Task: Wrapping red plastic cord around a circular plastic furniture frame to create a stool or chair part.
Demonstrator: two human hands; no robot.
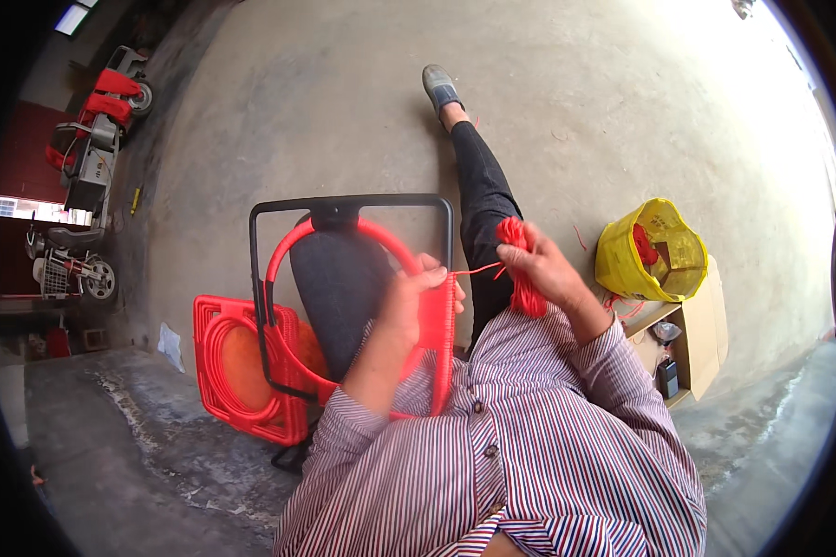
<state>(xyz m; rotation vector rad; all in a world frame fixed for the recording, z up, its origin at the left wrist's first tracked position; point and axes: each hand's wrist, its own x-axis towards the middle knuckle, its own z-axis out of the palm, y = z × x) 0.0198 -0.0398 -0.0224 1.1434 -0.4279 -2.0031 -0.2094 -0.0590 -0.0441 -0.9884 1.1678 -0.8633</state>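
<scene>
A black square metal frame (351, 200) with a round inner ring (381, 234) rests over my left thigh. Red cord is wound over much of the ring and woven in a band (438, 320) along the frame's right side. My left hand (409, 295) is closed on that right side, its fingertips showing past the outer edge. My right hand (543, 267) grips a hank of red cord (528, 299) just to the right of the frame. Between the two hands runs a short strand (476, 270) of the same cord.
Red-corded frames (212, 371) lie stacked at my left. On the right stand a yellow bag (613, 260) with red cord inside and an open cardboard box (706, 339). A three-wheeler (93, 162) and a scooter (74, 260) are parked far left. My leg (485, 172) stretches ahead.
</scene>
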